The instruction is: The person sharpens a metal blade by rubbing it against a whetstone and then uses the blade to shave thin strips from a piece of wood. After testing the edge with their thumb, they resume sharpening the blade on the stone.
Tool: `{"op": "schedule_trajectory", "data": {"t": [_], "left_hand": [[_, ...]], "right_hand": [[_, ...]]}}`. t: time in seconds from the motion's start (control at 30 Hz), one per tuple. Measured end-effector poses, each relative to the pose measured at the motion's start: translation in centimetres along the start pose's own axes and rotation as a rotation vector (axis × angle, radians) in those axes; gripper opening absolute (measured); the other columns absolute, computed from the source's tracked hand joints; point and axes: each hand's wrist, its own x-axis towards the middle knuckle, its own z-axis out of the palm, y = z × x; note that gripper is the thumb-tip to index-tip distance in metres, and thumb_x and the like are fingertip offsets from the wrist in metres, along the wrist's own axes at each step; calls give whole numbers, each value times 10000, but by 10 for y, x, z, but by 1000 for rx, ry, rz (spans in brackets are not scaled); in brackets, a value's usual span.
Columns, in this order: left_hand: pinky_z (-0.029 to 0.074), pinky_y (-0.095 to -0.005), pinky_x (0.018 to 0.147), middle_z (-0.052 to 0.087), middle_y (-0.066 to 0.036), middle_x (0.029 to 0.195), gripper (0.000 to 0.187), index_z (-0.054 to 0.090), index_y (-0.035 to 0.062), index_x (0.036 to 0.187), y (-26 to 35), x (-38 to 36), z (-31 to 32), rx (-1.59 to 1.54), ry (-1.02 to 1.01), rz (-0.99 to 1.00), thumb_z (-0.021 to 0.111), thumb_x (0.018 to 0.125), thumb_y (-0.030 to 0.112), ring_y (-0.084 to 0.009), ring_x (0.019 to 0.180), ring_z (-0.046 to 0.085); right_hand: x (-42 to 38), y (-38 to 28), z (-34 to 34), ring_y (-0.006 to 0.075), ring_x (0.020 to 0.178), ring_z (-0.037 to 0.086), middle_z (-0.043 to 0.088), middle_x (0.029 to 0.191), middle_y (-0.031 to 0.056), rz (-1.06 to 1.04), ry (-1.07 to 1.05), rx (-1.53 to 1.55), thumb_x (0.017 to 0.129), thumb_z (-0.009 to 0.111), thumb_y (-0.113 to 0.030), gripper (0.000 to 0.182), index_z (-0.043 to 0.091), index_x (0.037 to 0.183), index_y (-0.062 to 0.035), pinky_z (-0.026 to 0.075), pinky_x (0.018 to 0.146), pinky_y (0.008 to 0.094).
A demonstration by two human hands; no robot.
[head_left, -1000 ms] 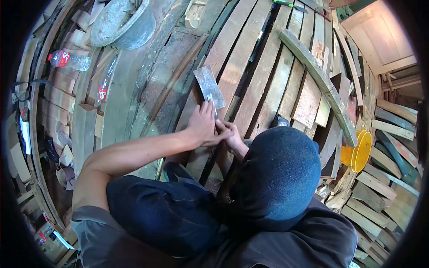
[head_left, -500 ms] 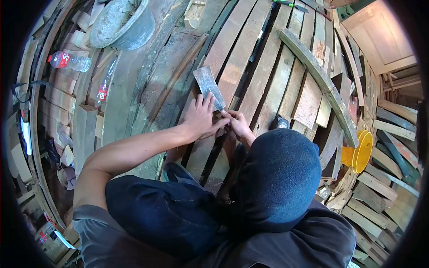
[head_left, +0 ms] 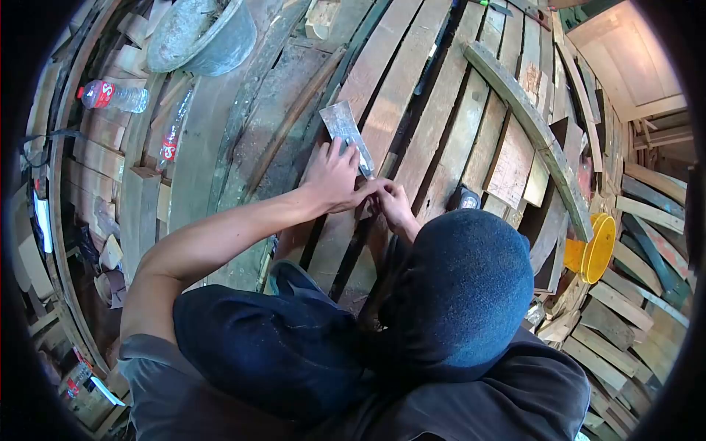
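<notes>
A flat metal blade [head_left: 340, 122] with a narrow neck lies slanted over the wooden slats [head_left: 386, 110]. My left hand [head_left: 334, 178] rests on the blade's lower part, fingertips on the metal and thumb stretched toward the neck. Close beside it, my right hand [head_left: 396, 204] pinches the narrow end of the blade with fingers pressed together. The tips of both hands meet there. My knees in dark blue cloth [head_left: 471, 294] hide the area below the hands.
A grey bucket [head_left: 228, 48] and plastic bottles [head_left: 114, 96] are at upper left. A curved beam [head_left: 526, 117] crosses the slats to the right, near a yellow bucket [head_left: 599, 248] and stacked wood [head_left: 618, 301]. A small dark object [head_left: 468, 198] sits near my right knee.
My left hand has shifted slightly, its thumb now nearer my right fingers. The blade has barely moved, and the whole view has shifted slightly.
</notes>
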Motion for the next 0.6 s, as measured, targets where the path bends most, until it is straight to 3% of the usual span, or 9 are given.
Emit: {"op": "schedule_trajectory", "data": {"t": [0.07, 0.17, 0.27, 0.4, 0.6], "left_hand": [[400, -456, 948, 498, -240, 1339, 804, 486, -101, 1323, -11, 8, -17, -81, -74, -28, 449, 924, 596, -397, 1084, 456], [375, -471, 984, 413, -235, 1404, 673, 502, 15, 1365, -45, 11, 7, -150, 126, -112, 436, 953, 544, -400, 1139, 417], [333, -493, 1028, 273, -218, 1507, 548, 506, 182, 1401, -67, 13, 18, 11, 153, 27, 418, 973, 512, -397, 1197, 379], [275, -509, 1090, 152, -242, 1561, 573, 494, 244, 1418, -59, 15, 12, 12, 62, 75, 360, 971, 576, -406, 1302, 325], [303, -482, 1070, 192, -246, 1550, 581, 518, 199, 1398, -59, 10, 13, 58, 125, 90, 361, 975, 565, -376, 1280, 360]], "right_hand": [[-11, 0, -2, 83, 487, 488, 523, 590, -13, 45, 10, 152, 985, 571, -316, 325, 628, 854, -24, 404, 467, 238], [-15, -3, -10, 97, 479, 492, 512, 581, -4, 31, 60, 154, 986, 567, -318, 322, 612, 844, -33, 422, 467, 246], [-5, -5, -19, 98, 483, 496, 532, 599, -2, -36, 65, 186, 988, 564, -314, 307, 624, 862, -40, 427, 475, 243], [-8, -17, -22, 96, 505, 504, 544, 619, 0, -72, 79, 203, 991, 557, -304, 305, 626, 857, -39, 420, 485, 235], [-6, -15, -27, 97, 509, 507, 543, 614, 1, -93, 89, 181, 993, 555, -296, 304, 624, 852, -35, 411, 485, 236]]}}
